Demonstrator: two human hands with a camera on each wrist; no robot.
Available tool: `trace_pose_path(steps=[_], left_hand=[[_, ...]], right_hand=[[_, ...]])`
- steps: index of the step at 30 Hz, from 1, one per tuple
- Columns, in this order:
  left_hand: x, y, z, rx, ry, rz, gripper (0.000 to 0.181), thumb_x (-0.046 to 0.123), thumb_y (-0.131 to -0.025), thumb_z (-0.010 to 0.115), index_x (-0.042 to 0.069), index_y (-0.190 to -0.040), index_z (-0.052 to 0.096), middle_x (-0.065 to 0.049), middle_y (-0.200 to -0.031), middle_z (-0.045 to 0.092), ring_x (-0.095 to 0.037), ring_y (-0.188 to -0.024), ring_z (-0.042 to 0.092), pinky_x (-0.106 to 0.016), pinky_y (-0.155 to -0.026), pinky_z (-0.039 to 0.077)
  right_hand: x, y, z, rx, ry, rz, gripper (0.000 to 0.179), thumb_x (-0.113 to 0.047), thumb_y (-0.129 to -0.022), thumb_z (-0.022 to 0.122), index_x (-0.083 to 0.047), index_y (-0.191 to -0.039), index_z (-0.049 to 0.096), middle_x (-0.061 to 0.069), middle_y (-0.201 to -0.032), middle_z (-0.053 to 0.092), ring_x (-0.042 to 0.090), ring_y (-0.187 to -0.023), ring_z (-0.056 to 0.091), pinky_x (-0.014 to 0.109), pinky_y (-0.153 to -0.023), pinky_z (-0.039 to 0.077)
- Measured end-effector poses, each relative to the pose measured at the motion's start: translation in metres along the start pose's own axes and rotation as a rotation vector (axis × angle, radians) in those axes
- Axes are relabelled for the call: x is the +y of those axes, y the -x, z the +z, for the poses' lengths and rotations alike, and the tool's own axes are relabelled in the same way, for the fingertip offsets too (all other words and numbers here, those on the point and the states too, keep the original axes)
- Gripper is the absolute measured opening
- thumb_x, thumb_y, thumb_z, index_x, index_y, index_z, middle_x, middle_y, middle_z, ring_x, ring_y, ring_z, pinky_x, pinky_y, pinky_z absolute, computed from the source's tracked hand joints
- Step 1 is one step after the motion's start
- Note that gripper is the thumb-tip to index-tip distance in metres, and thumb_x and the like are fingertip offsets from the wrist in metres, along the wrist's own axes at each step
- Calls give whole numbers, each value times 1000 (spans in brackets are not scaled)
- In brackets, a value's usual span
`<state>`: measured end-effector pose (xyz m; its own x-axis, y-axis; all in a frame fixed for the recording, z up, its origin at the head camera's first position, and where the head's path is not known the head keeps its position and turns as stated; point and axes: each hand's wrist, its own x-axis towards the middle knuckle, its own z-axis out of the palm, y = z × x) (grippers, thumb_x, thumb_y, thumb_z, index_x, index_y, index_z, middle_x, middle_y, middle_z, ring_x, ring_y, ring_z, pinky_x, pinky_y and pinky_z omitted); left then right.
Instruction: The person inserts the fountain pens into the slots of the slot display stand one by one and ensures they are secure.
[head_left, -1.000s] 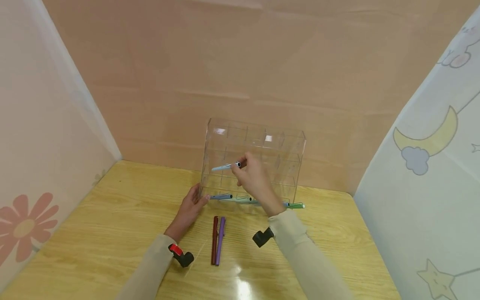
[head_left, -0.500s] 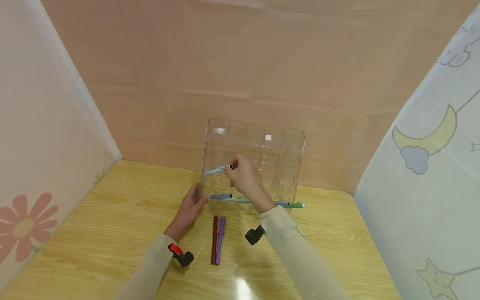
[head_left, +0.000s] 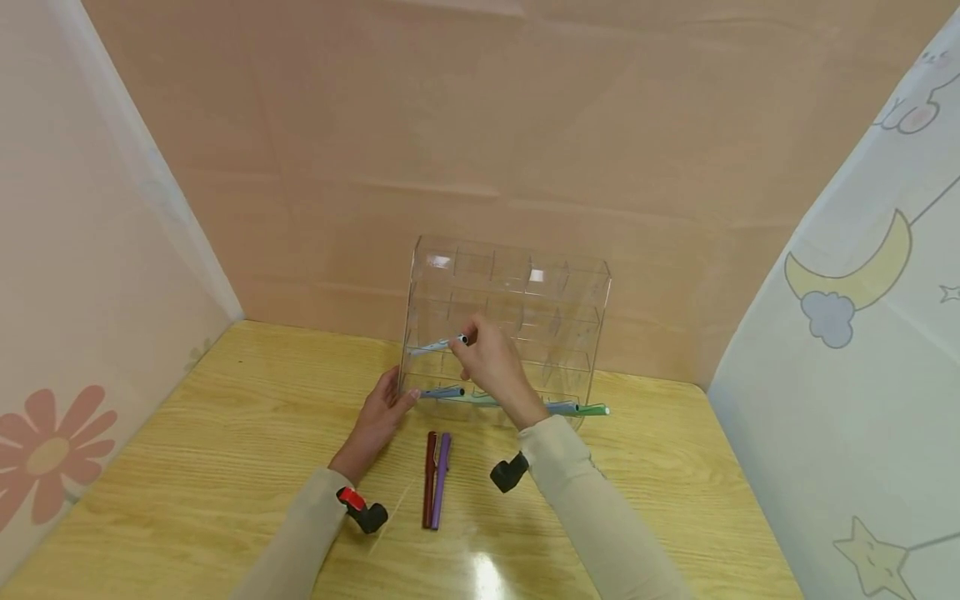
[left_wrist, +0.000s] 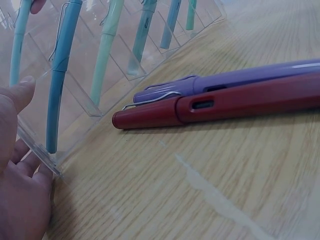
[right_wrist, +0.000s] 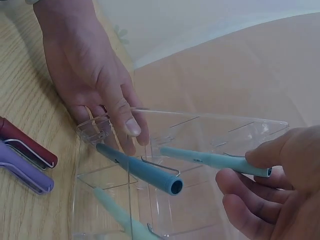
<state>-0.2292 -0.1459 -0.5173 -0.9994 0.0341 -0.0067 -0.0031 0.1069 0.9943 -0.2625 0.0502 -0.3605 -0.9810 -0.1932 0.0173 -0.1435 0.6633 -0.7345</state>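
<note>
A clear plastic pen rack [head_left: 537, 276] with small compartments stands tilted back on the table. My left hand [head_left: 381, 412] grips its lower left corner, thumb at the front and fingers behind the side wall. Between thumb and fingers, my right hand [head_left: 491, 364] pinches the cap end of a light blue pen [right_wrist: 207, 159]. That pen's other end lies in the leftmost compartment of the second row from the bottom. Below it, a darker blue pen [right_wrist: 140, 170], a pale green pen [left_wrist: 106, 60] and several others, including a green pen [head_left: 592, 410], fill the bottom row.
On the wooden table [head_left: 262, 433] in front of the rack, a dark red pen [head_left: 429, 479] and a purple pen [head_left: 441, 483] lie side by side. An orange-pink backdrop [head_left: 337, 250] rises behind, with patterned white panels at both sides.
My right hand has moved left and slightly down, bringing the light blue pen into the left compartment. My left hand stays on the rack's corner.
</note>
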Motion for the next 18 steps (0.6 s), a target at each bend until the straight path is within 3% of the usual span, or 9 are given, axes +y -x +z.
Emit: trace_pose_path(steps=[4,11,18], left_hand=[[0,1,-1,-1,4,-11,76,24,-111,60,0,-169,17,-26,-177,19,-46,-165,18,-59,-136,19],[0,3,0,6,-8,-27,77,27,-110,61,3,-169,18,-24,-177,20,-44,-166,19,-58,-136,20],[-1,1,0,11,-6,-25,76,27,-110,61,3,-169,19,-24,-177,21,-44,-166,19,-58,-136,20]], right_hand=[[3,2,-1,-2,-1,8,18,-25,-104,70,-9,-106,63,8,-91,73,36,-75,79,25,-46,45],[10,3,0,5,2,-14,17,-25,-104,70,-10,-107,63,7,-92,72,25,-63,75,27,-48,50],[15,3,0,11,-5,-59,20,-27,-104,69,-9,-112,64,7,-94,73,28,-64,75,28,-52,54]])
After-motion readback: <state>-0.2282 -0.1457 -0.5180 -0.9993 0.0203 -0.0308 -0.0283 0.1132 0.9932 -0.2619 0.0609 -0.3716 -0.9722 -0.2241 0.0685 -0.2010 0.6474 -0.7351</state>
